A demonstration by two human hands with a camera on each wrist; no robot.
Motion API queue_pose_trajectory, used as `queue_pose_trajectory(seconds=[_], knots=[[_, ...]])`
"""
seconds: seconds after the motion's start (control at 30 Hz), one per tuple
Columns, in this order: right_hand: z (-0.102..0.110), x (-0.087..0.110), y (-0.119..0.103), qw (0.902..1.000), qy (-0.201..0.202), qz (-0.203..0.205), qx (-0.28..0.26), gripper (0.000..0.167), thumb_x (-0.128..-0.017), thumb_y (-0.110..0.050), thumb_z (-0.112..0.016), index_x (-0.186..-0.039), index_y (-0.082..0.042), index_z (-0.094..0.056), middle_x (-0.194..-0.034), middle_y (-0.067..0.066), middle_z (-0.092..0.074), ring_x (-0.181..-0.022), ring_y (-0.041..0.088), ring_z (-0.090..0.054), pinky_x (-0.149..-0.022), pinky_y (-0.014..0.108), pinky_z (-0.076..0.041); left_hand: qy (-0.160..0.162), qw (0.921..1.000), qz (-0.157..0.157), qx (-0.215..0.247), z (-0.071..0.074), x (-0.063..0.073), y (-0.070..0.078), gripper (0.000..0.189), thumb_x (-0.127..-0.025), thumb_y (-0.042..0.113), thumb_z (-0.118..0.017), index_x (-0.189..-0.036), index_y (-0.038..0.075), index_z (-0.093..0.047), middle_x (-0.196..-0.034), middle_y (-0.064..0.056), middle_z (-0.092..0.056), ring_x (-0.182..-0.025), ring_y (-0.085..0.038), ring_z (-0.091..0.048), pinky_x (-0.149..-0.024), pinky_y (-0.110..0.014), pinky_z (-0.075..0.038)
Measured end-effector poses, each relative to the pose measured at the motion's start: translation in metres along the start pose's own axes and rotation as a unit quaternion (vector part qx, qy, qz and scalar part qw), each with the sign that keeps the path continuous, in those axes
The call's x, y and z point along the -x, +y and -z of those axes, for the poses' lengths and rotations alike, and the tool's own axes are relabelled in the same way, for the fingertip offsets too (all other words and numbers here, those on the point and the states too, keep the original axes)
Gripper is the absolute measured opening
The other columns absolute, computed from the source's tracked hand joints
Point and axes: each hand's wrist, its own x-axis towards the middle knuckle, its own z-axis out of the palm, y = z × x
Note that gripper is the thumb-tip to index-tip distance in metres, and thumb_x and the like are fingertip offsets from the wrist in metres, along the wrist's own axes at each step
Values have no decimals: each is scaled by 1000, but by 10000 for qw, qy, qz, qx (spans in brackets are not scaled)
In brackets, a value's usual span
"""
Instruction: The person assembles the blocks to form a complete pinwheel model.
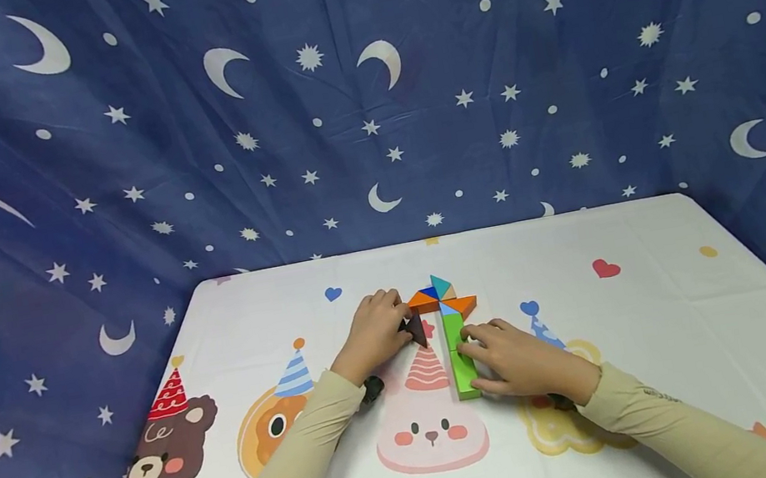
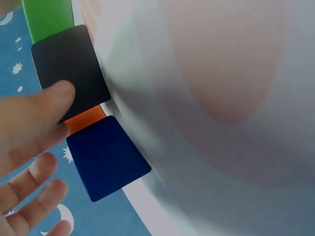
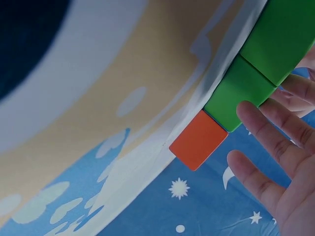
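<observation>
My left hand point(image 1: 377, 331) pinches a black triangular block point(image 1: 418, 329), its thumb on the flat face of that black block point(image 2: 74, 69) in the left wrist view. Several coloured blocks lie to its right as a pinwheel: orange point(image 1: 425, 307), blue point(image 1: 428, 293), teal point(image 1: 441, 286), and a second orange block point(image 1: 469, 306). Two green blocks point(image 1: 461, 369) form a stem below a light blue piece point(image 1: 447, 310). Beside the stem, my right hand point(image 1: 521, 360) touches its right side with extended fingertips. A dark blue block point(image 2: 108, 158) shows below the black one in the left wrist view.
A white tablecloth point(image 1: 674, 342) printed with cartoon animals and lettering covers the table. Behind its far edge hangs a dark blue curtain point(image 1: 305, 134) with moons and stars. Dark wrist-worn devices point(image 1: 373, 389) sit under the forearms.
</observation>
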Motion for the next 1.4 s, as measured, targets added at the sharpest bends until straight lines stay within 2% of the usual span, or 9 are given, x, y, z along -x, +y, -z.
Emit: queue_pose_trajectory(seconds=[0.43, 0.67, 0.97, 1.2, 1.4], knots=[[-2, 0, 1, 10000, -82, -22, 4, 46, -89, -47, -56, -121, -14, -56, -121, 9, -55, -110, 20, -55, -93, 41, -46, -320, 9993, -52, 172, -4, -10, 7, 21, -82, 31, -72, -100, 19, -71, -99, -1, -61, -90, -16, -54, -87, -35, -46], [-1, 0, 0, 10000, -83, -36, -11, 46, -89, -47, -57, -120, -13, -56, -120, 9, -55, -110, 21, -55, -93, 41, -46, -195, 9995, -105, 235, -3, -12, 10, 16, -83, 31, -71, -95, 20, -72, -95, 1, -60, -86, -15, -53, -84, -33, -46], [-3, 0, 0, 10000, 15, 1, -74, 43, -88, -45, -57, -119, -14, -55, -119, 7, -54, -108, 19, -54, -93, 40, -45, -100, 9997, -187, -81, -8, -15, 15, 15, -85, 33, -69, -90, 19, -72, -93, 1, -61, -85, -15, -54, -86, -33, -47], [-4, 0, 0, 9999, 61, 23, -80, 43, -88, -44, -58, -119, -14, -56, -118, 8, -55, -107, 19, -54, -93, 40, -45, -127, 9999, -36, 41, -5, -11, 8, 12, -81, 30, -73, -85, 18, -73, -90, 1, -62, -85, -16, -55, -85, -34, -46], [-3, 0, 1, 10000, 56, 4, -73, 43, -88, -44, -58, -119, -14, -55, -118, 7, -55, -107, 19, -54, -93, 40, -45, -144, 9999, -30, -54, -4, -5, 1, 11, -78, 29, -75, -77, 18, -73, -86, 1, -61, -82, -16, -54, -80, -34, -44]])
